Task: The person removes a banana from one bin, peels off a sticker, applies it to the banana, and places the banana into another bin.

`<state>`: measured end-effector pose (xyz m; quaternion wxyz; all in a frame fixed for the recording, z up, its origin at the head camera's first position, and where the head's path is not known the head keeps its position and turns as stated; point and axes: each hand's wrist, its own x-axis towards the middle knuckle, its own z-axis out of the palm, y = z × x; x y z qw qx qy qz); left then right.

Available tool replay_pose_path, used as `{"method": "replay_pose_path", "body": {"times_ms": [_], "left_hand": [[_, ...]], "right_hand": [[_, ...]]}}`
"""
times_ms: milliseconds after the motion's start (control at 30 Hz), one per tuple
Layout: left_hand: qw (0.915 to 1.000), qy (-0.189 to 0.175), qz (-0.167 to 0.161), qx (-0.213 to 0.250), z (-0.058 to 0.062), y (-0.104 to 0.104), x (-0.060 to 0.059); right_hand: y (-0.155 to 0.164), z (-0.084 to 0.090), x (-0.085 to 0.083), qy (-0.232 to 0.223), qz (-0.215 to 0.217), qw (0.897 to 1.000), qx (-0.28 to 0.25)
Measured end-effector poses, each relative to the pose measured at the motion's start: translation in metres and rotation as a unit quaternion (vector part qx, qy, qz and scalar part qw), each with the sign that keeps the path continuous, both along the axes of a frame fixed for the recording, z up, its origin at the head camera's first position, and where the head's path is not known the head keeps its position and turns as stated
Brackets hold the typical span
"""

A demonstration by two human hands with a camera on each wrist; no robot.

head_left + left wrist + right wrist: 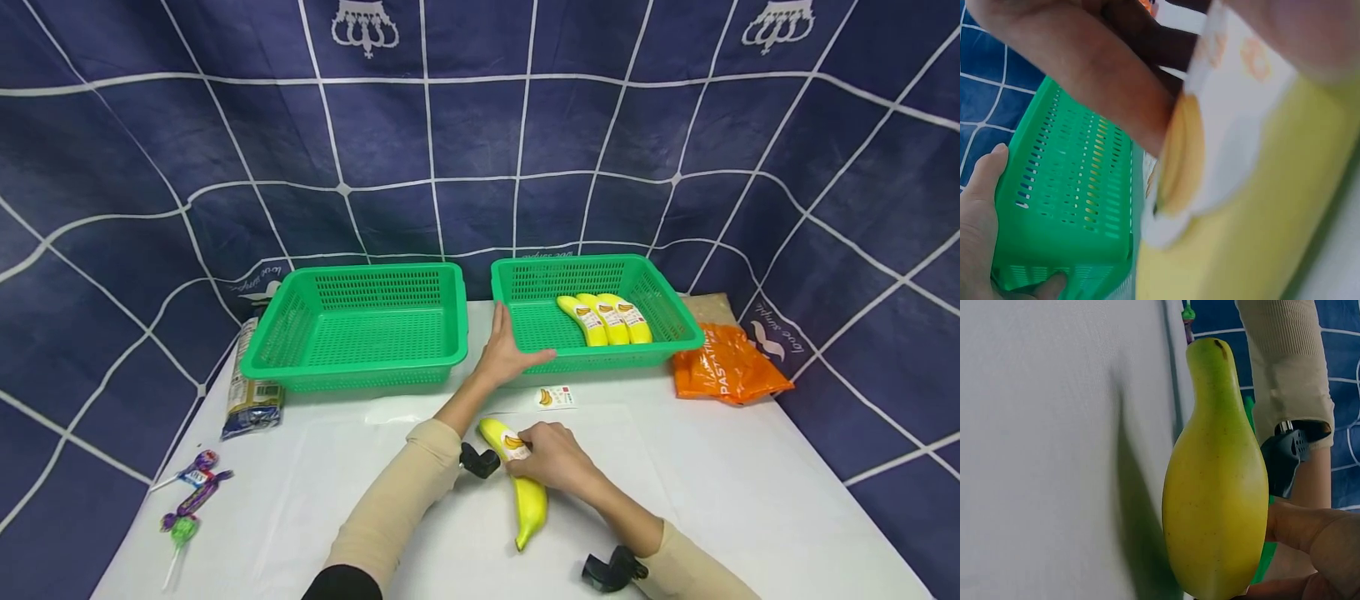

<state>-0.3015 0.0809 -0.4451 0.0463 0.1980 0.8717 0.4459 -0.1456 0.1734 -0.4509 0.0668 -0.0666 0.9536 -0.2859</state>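
A yellow banana with a greenish stem lies over the white table in front of the baskets. My right hand grips its upper half, thumb on one side and fingers at a white label with a banana picture. Up close in the left wrist view, fingers press along the label's edge. My left hand spreads at the near left corner of the right green basket, fingers along its side and thumb by the front rim. Inside that basket lie three labelled bananas.
Left of it stands another green basket. Before the right basket lies a strip with a banana sticker. An orange pasta bag is at right, a packaged bag at left. Lollipops lie at the left edge.
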Motion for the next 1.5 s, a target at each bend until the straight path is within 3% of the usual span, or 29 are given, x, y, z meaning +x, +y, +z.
{"method": "replay_pose_path", "body": {"times_ms": [200,467,767,967,1200,1500], "left_hand": [[1.0,-0.005,0.0,0.001,-0.003,0.002,0.0],[0.9999,-0.008,0.009,0.0,-0.003,0.002,0.001],[0.9999,-0.01,0.007,0.001,-0.002,-0.001,0.0],[0.9999,-0.009,0.01,0.003,-0.001,0.0,-0.002],[0.9997,-0.019,0.007,0.01,0.001,0.0,-0.001],[0.9996,-0.021,0.007,0.019,-0.004,0.001,-0.003]], "right_hand": [[0.01,0.018,0.004,-0.016,-0.011,1.0,0.019],[0.032,0.06,0.005,-0.028,-0.007,0.998,0.05],[0.054,0.099,-0.011,-0.045,0.013,0.995,0.083],[0.069,0.127,-0.035,-0.055,0.031,0.993,0.102],[0.09,0.16,-0.073,-0.026,0.052,0.99,0.125],[0.11,0.17,-0.131,-0.029,0.079,0.987,0.14]]}}
